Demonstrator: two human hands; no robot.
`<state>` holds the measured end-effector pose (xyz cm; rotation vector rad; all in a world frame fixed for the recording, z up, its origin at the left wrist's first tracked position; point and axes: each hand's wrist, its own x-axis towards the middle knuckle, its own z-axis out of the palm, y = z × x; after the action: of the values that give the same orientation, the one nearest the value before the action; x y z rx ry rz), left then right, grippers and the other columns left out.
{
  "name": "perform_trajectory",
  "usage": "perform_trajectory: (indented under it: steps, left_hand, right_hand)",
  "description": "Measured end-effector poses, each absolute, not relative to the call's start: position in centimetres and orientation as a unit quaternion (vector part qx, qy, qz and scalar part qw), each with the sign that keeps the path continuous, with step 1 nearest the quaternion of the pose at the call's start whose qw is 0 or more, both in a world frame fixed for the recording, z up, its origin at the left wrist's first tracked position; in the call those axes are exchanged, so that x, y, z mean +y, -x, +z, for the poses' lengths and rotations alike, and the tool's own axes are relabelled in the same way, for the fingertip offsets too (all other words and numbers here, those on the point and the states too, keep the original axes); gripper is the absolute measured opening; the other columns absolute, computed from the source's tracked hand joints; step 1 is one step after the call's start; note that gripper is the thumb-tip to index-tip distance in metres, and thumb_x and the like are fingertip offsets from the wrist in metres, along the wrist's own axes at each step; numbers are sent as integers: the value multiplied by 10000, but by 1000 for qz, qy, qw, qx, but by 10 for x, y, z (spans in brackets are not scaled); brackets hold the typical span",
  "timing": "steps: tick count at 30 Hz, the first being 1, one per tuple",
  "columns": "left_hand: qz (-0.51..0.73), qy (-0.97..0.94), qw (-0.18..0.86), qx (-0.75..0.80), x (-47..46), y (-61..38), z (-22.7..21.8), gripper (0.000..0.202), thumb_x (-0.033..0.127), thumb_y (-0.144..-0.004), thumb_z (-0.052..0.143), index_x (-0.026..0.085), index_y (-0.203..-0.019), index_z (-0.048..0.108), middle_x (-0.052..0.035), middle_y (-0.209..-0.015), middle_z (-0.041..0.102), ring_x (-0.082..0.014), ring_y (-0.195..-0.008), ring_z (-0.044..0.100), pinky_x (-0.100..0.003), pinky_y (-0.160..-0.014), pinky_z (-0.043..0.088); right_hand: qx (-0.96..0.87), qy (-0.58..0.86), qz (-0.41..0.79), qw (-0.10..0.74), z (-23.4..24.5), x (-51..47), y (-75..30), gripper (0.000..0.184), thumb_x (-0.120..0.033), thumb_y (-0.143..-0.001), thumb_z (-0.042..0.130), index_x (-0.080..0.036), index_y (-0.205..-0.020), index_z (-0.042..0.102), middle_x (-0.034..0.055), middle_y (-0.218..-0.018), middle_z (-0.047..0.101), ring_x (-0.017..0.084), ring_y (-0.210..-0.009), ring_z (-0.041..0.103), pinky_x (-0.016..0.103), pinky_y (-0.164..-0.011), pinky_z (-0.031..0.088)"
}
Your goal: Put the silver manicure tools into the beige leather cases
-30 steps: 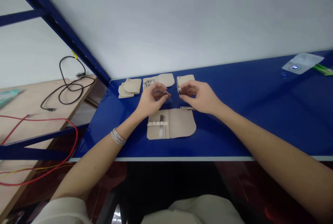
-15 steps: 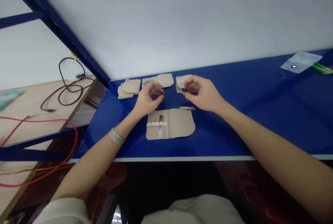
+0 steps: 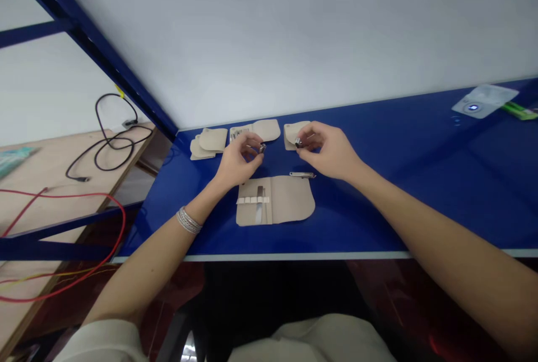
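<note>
My left hand (image 3: 242,157) pinches a small shiny nail clipper (image 3: 262,148) between thumb and fingertips, above the table. Opposite it, my right hand (image 3: 330,149) grips another small nail clipper (image 3: 298,142), its metal end poking out to the left. Fingers hide most of both tools. Below the hands lies an open beige manicure case (image 3: 293,199). A flat metal nail file (image 3: 259,205) and a thinner tool (image 3: 264,208) are held under the elastic loops of its left half. One more nail clipper (image 3: 302,175) rests at the case's upper right edge.
Folded beige cases (image 3: 213,140) lie at the back left. Beside them is an open case (image 3: 267,129) with metal tools, and a folded case (image 3: 290,132) behind my right hand. Plastic packaging (image 3: 485,101) and a green object (image 3: 519,110) sit far right on the blue table (image 3: 420,182).
Both hands stay almost in place. The clippers have turned slightly in the fingers, and a little more of their metal ends shows.
</note>
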<state>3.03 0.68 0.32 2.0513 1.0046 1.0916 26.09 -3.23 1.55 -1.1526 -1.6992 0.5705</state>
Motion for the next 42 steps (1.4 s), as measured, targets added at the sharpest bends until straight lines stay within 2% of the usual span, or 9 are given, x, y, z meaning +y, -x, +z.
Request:
perform_trajectory:
  steps: [4, 8, 12, 16, 22, 29, 32, 36, 42]
  left_hand:
    - [422, -770, 305, 370, 7, -30, 2, 327, 89, -723, 651, 171, -1028, 563, -29, -898, 653, -107, -716, 645, -235, -678, 524]
    - [431, -762, 314, 368, 9, -29, 0, 335, 88, -727, 655, 174, -1037, 561, -32, -929, 650, -116, -748, 669, -245, -707, 550]
    - [432, -746, 357, 360, 9, -30, -1, 303, 86, -742, 644, 164, -1020, 554, -44, -953, 643, -139, -807, 700, -275, -773, 575]
    - [394, -749, 374, 381, 9, -30, 1, 259, 98, -734, 662, 143, -974, 574, -57, -911, 673, -150, -804, 704, -299, -802, 574]
    - [305, -807, 276, 425, 11, -26, 3, 242, 117, -718, 676, 140, -954, 627, -60, -865, 714, -162, -781, 672, -305, -750, 549]
    - [200, -857, 195, 434, 10, -27, 6, 291, 117, -784, 594, 149, -1052, 703, -72, -906, 698, -168, -743, 609, -330, -725, 519]
    - [188, -867, 185, 423, 8, -28, 9, 310, 112, -821, 554, 156, -1081, 716, -82, -920, 672, -156, -717, 585, -332, -731, 516]
    - [213, -861, 201, 416, 7, -28, 9, 262, 108, -813, 559, 148, -1032, 697, -72, -904, 652, -161, -740, 584, -328, -728, 510]
    - [291, -821, 278, 406, 9, -26, 6, 217, 104, -778, 589, 148, -990, 599, -63, -908, 657, -169, -817, 629, -322, -763, 526]
  right_hand:
    - [-698, 470, 227, 489, 15, -31, -262, 189, -114, -666, 640, -191, -831, 588, 27, -830, 663, 178, -737, 661, 317, -699, 538]
    - [-699, 476, 222, 486, 15, -31, -262, 170, -117, -670, 630, -188, -819, 587, 33, -838, 667, 180, -757, 659, 307, -692, 534]
    - [-684, 509, 235, 467, 15, -31, -262, 192, -105, -648, 639, -191, -800, 561, 30, -793, 673, 176, -705, 651, 314, -685, 527]
    - [-675, 557, 254, 411, 14, -30, -264, 208, -91, -625, 639, -202, -770, 541, 24, -743, 682, 192, -687, 659, 314, -659, 516]
    - [-707, 590, 234, 313, 18, -32, -265, 199, -96, -628, 652, -193, -778, 563, 37, -817, 710, 184, -716, 658, 287, -651, 494]
    - [-761, 590, 198, 184, 17, -31, -265, 311, -98, -692, 635, -156, -992, 692, 61, -879, 730, 197, -808, 670, 273, -721, 505]
    - [-780, 583, 171, 152, 19, -32, -266, 301, -133, -735, 616, -170, -1006, 740, 64, -922, 744, 214, -823, 672, 281, -729, 498]
    - [-776, 580, 175, 175, 22, -32, -267, 259, -131, -732, 619, -203, -939, 757, 40, -886, 746, 196, -790, 665, 268, -696, 494]
    - [-742, 574, 216, 271, 21, -33, -267, 241, -61, -663, 648, -181, -869, 685, 34, -861, 737, 177, -778, 675, 267, -714, 518]
